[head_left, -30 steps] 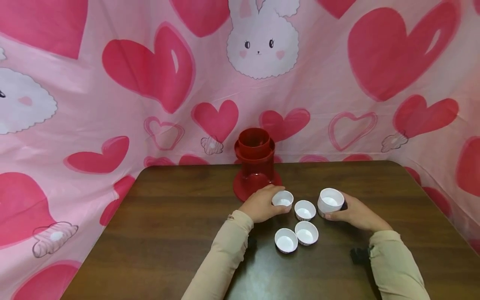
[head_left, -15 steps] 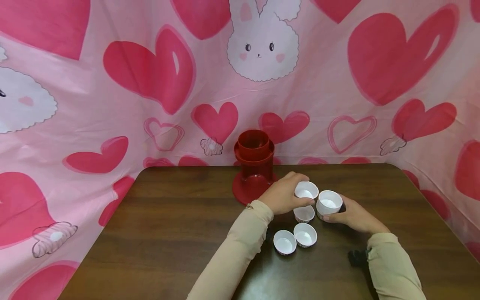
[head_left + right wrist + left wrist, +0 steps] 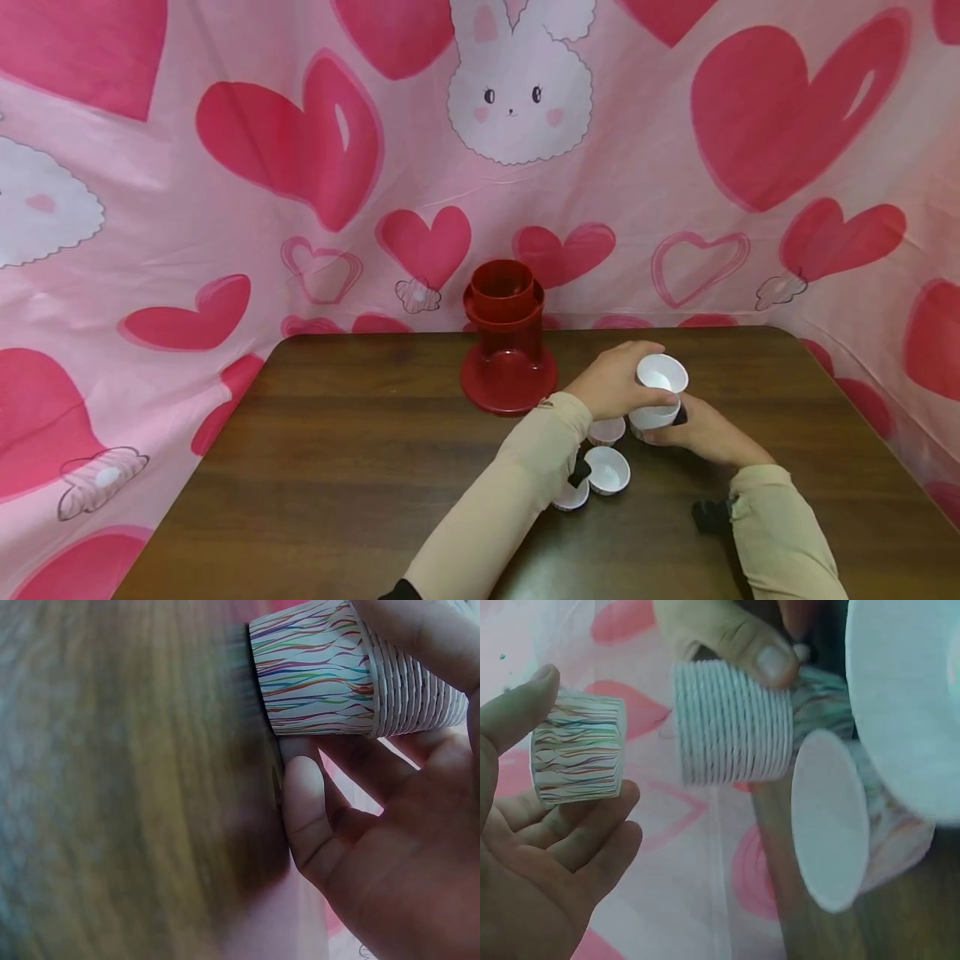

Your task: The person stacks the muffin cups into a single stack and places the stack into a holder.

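Holding a single cup point(image 3: 577, 754) above a stack point(image 3: 720, 742)

Showing nearest, on the dark, wood-grained desk point(image 3: 337, 475), three loose cups point(image 3: 608, 471) with mouths up, grouped close, perhaps for easy reach; partly hidden, two of them, by the left sleeve point(image 3: 495, 508) and left hand point(image 3: 611, 379).

Gripping the single cup by its side with that left hand, thumb on one face and fingers point(image 3: 615, 844) bent on the other, parted only by the cup's width; probably leaving mouth and base free. Gripping the stack round its wall with the right hand point(image 3: 708, 429), fingers and thumb curved close; likely held so against tipping, and seemingly stood on the desk. Looks like thin paper: smooth white inside, wavy coloured lines outside, nested rims packed into tight ribs.

Standing upright farther off, near the far edge: a glossy, plastic-looking red stand point(image 3: 510, 379), round-based, with a cylindrical open top. Hanging behind, softly creased: pink cloth point(image 3: 630, 83) printed with hearts and rabbits.
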Motion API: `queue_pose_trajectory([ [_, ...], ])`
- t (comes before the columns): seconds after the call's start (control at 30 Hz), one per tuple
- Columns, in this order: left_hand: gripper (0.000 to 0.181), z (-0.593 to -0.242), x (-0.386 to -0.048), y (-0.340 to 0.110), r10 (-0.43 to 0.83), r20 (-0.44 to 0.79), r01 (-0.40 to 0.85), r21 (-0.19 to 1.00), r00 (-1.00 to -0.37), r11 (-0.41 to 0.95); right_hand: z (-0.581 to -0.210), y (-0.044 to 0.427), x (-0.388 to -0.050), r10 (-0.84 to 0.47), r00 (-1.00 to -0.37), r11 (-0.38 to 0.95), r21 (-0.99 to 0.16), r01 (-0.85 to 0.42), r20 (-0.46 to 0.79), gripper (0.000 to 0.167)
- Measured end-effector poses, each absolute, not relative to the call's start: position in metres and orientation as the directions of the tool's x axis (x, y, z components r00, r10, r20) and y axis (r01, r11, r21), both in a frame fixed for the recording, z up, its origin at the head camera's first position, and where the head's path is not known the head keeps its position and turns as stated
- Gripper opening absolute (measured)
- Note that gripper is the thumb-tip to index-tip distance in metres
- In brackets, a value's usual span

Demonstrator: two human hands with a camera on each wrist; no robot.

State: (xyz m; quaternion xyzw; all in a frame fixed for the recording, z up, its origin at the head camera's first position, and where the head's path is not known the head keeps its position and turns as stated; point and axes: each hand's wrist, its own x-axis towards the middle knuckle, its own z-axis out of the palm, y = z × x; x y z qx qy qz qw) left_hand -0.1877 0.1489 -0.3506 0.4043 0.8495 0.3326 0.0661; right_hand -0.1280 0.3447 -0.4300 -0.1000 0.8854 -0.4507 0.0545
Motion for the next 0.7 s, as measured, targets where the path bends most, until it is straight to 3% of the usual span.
queue_pose_trajectory([
  [0.3,0.064,-0.365,-0.181,0.168,0.721,0.113,0.653,0.537,-0.684,0.535,-0.431,0.344,-0.128,-0.222,-0.975,0.577,-0.803,-0.146,0.018,0.061],
  [0.7,0.062,-0.380,-0.186,0.157,0.702,0.006,0.583,0.563,-0.712,0.586,-0.431,0.344,-0.127,-0.254,-0.965,0.539,-0.819,-0.198,0.066,0.065],
])
